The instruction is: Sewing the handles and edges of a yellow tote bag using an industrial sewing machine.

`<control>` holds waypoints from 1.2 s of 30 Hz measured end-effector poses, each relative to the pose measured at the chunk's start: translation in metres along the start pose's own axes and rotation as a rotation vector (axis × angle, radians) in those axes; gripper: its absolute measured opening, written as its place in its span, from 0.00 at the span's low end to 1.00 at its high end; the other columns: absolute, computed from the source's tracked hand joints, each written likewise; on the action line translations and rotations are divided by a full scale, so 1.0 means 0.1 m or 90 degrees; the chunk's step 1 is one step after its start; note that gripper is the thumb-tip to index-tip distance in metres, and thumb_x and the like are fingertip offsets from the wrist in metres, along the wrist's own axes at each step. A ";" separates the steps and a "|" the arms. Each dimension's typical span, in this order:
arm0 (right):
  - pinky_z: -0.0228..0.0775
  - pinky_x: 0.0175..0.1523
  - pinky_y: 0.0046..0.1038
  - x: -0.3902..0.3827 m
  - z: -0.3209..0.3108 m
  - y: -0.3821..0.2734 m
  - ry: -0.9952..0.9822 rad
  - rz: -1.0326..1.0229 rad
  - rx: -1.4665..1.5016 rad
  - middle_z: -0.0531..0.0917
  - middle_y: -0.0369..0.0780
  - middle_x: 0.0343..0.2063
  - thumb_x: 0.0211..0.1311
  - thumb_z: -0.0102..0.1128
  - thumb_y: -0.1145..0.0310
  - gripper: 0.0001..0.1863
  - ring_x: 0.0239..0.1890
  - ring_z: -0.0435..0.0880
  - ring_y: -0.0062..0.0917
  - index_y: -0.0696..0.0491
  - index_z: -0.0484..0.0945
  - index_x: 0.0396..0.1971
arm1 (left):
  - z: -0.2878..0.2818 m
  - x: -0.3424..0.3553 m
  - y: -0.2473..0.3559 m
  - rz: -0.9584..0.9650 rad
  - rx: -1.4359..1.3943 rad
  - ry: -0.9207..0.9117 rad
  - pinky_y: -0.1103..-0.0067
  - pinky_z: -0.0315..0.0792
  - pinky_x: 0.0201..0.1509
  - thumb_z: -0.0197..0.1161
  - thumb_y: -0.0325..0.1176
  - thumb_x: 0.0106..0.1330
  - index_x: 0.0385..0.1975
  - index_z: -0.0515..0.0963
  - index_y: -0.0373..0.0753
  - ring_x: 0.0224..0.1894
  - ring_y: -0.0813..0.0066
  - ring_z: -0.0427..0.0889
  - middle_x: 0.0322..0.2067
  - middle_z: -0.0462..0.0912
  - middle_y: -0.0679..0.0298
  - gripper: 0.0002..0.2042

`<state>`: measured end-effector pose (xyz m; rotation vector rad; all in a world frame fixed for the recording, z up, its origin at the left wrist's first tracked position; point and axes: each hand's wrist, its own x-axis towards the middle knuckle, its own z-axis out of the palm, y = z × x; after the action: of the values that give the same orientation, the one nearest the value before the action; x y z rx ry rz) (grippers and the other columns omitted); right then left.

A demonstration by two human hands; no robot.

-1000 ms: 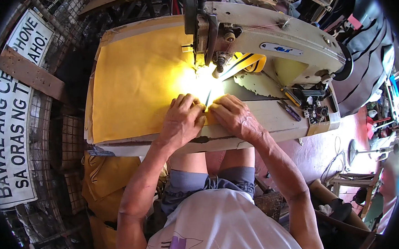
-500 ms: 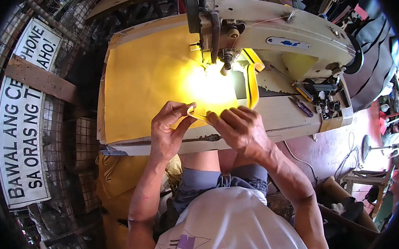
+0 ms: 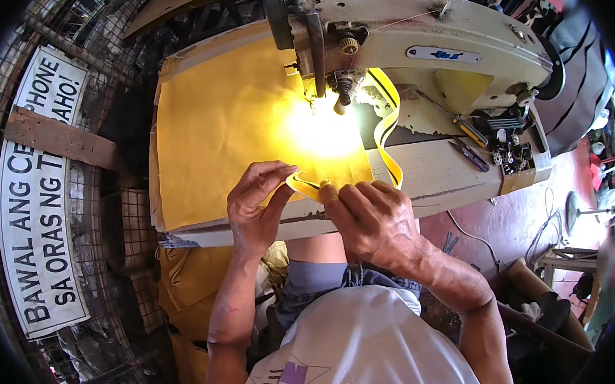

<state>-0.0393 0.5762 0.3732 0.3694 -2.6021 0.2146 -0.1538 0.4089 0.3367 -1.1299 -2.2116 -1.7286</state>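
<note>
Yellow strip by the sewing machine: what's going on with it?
A seated person pinches the yellow strip between the fingers of the left hand and right hand, in front of the sewing machine. Beyond the right hand, it curves back toward the machine. A yellow sheet lies flat on the worktop; glare hides the needle area.

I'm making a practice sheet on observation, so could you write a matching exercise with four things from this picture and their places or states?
1. striped yellow strip
2. yellow sheet
3. sewing machine
4. white sign

A. spread flat on the table
B. partly behind a brown board
C. pinched in the left hand and right hand
D. standing, beige

Pairs: 1-C, 2-A, 3-D, 4-B
</note>
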 end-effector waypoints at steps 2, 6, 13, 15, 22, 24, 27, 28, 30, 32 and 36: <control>0.70 0.27 0.25 -0.01 -0.01 0.04 -0.019 0.034 0.067 0.71 0.35 0.23 0.46 0.59 0.72 0.19 0.24 0.77 0.22 0.62 0.76 0.41 | -0.01 0.00 -0.02 -0.021 -0.031 -0.020 0.80 0.77 0.46 0.64 0.13 0.56 0.43 0.84 0.36 0.40 0.73 0.83 0.36 0.83 0.62 0.16; 0.71 0.28 0.28 -0.02 -0.02 0.16 -0.007 0.076 0.140 0.73 0.38 0.23 0.47 0.61 0.70 0.17 0.27 0.80 0.27 0.59 0.76 0.39 | 0.01 -0.01 -0.04 -0.099 -0.088 -0.059 0.81 0.76 0.41 0.65 0.16 0.58 0.40 0.84 0.33 0.36 0.74 0.83 0.33 0.83 0.61 0.11; 0.75 0.35 0.34 0.07 0.22 0.44 -0.018 0.171 0.396 0.83 0.44 0.28 0.58 0.66 0.67 0.12 0.31 0.84 0.38 0.57 0.80 0.39 | 0.16 0.03 0.01 -0.285 -0.109 -0.170 0.79 0.75 0.39 0.65 0.23 0.62 0.38 0.82 0.30 0.34 0.75 0.83 0.31 0.85 0.58 0.07; 0.76 0.35 0.33 0.09 0.29 0.49 -0.010 0.168 0.421 0.84 0.44 0.28 0.59 0.66 0.68 0.11 0.31 0.84 0.36 0.58 0.81 0.38 | 0.19 0.05 0.03 -0.279 -0.105 -0.187 0.79 0.75 0.40 0.65 0.25 0.63 0.38 0.82 0.31 0.34 0.74 0.84 0.32 0.85 0.58 0.07; 0.76 0.36 0.33 0.11 0.33 0.57 -0.060 0.249 0.532 0.84 0.44 0.28 0.60 0.63 0.69 0.07 0.29 0.85 0.36 0.57 0.83 0.32 | 0.23 0.16 -0.01 -0.311 -0.021 -0.245 0.82 0.73 0.40 0.64 0.26 0.65 0.37 0.81 0.31 0.33 0.82 0.79 0.29 0.84 0.65 0.06; 0.76 0.36 0.33 0.15 0.37 0.61 -0.068 0.276 0.517 0.85 0.45 0.27 0.59 0.63 0.68 0.08 0.27 0.84 0.36 0.58 0.83 0.32 | 0.27 0.16 -0.02 -0.292 -0.029 -0.204 0.82 0.73 0.39 0.63 0.26 0.65 0.37 0.81 0.31 0.32 0.82 0.79 0.29 0.85 0.64 0.06; 0.75 0.34 0.33 0.25 0.45 0.71 -0.092 0.295 0.509 0.84 0.47 0.26 0.58 0.64 0.68 0.09 0.25 0.84 0.36 0.59 0.83 0.32 | 0.37 0.18 -0.05 -0.253 0.012 -0.124 0.81 0.74 0.38 0.63 0.25 0.64 0.35 0.81 0.30 0.31 0.81 0.79 0.28 0.84 0.62 0.05; 0.74 0.33 0.33 0.29 0.48 0.75 -0.119 0.294 0.514 0.84 0.48 0.25 0.58 0.64 0.67 0.10 0.24 0.83 0.35 0.60 0.83 0.32 | 0.40 0.19 -0.06 -0.227 0.043 -0.085 0.81 0.74 0.37 0.64 0.25 0.64 0.34 0.80 0.30 0.31 0.81 0.79 0.27 0.84 0.61 0.05; 0.73 0.31 0.33 0.37 0.56 0.84 -0.148 0.279 0.504 0.83 0.49 0.25 0.58 0.65 0.67 0.11 0.23 0.82 0.34 0.60 0.82 0.32 | 0.44 0.23 -0.11 -0.250 0.032 -0.080 0.78 0.75 0.36 0.64 0.25 0.63 0.37 0.77 0.31 0.28 0.78 0.79 0.26 0.82 0.61 0.06; 0.72 0.30 0.33 0.46 0.63 0.92 -0.175 0.260 0.503 0.83 0.50 0.24 0.58 0.65 0.66 0.11 0.22 0.81 0.34 0.60 0.82 0.32 | 0.44 0.28 -0.17 -0.260 0.058 -0.078 0.71 0.76 0.33 0.62 0.25 0.62 0.41 0.73 0.32 0.24 0.63 0.81 0.24 0.80 0.55 0.10; 0.71 0.32 0.26 0.52 0.74 1.00 -0.357 0.405 0.410 0.85 0.40 0.24 0.62 0.66 0.63 0.13 0.22 0.78 0.20 0.58 0.83 0.36 | 0.27 0.43 -0.39 -0.235 0.163 -0.157 0.65 0.75 0.40 0.62 0.25 0.60 0.44 0.71 0.35 0.34 0.61 0.81 0.30 0.80 0.57 0.13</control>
<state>-0.1467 0.6437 0.3270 -0.2525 -3.0589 1.3516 -0.1991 0.4499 0.3183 -0.9655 -2.8456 -1.4147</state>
